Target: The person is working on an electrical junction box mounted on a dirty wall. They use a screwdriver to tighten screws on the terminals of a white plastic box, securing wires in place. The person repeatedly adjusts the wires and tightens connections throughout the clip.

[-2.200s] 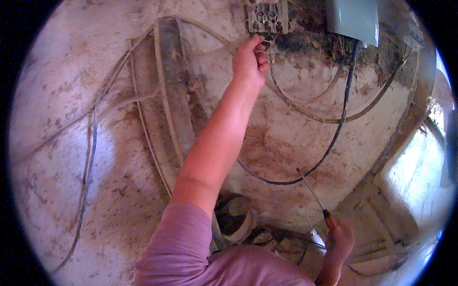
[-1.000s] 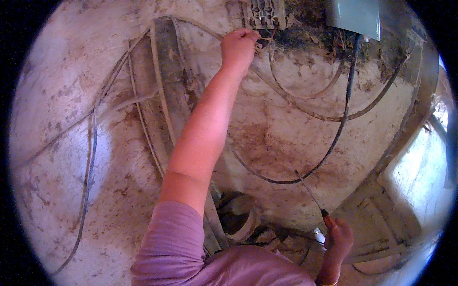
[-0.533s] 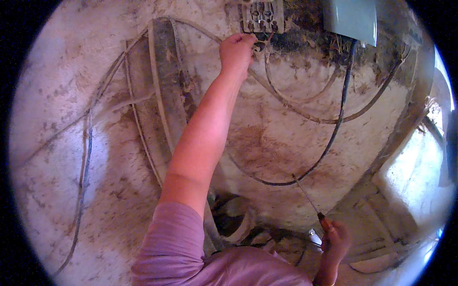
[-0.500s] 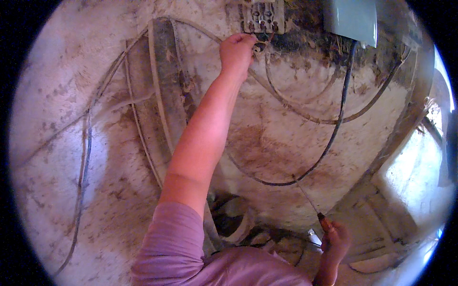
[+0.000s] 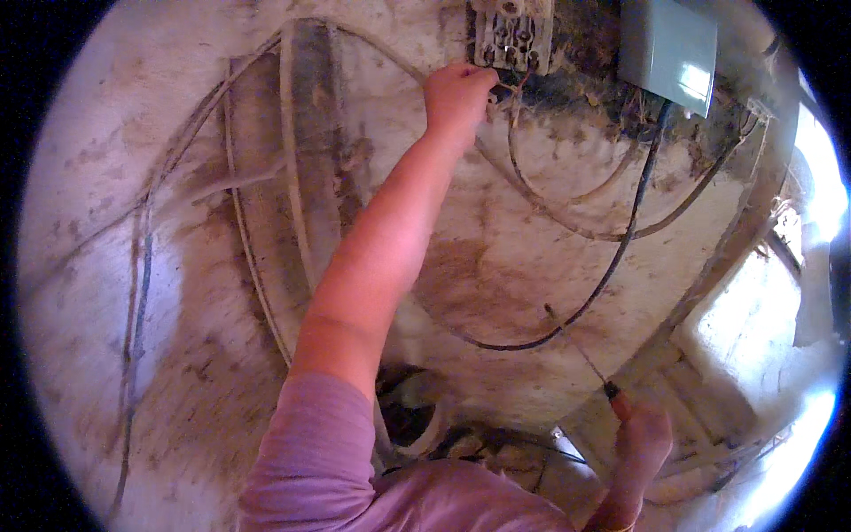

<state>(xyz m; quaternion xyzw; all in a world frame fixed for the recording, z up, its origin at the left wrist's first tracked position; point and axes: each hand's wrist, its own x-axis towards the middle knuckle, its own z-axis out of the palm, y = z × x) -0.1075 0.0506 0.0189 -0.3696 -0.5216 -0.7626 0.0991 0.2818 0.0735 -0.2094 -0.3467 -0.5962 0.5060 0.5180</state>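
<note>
pinching perhaps wires [image 5: 512, 96] under terminal block [image 5: 512, 35]

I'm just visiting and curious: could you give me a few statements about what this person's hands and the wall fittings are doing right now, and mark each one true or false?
1. The left hand reaches up to the wires just below the open terminal block. True.
2. The right hand is empty. False: it holds a screwdriver with its thin shaft pointing up and left.
3. A grey box is mounted to the right of the terminal block. True.
4. The black cable is stretched tight and straight. False: it hangs from the grey box in a slack curve.
</note>
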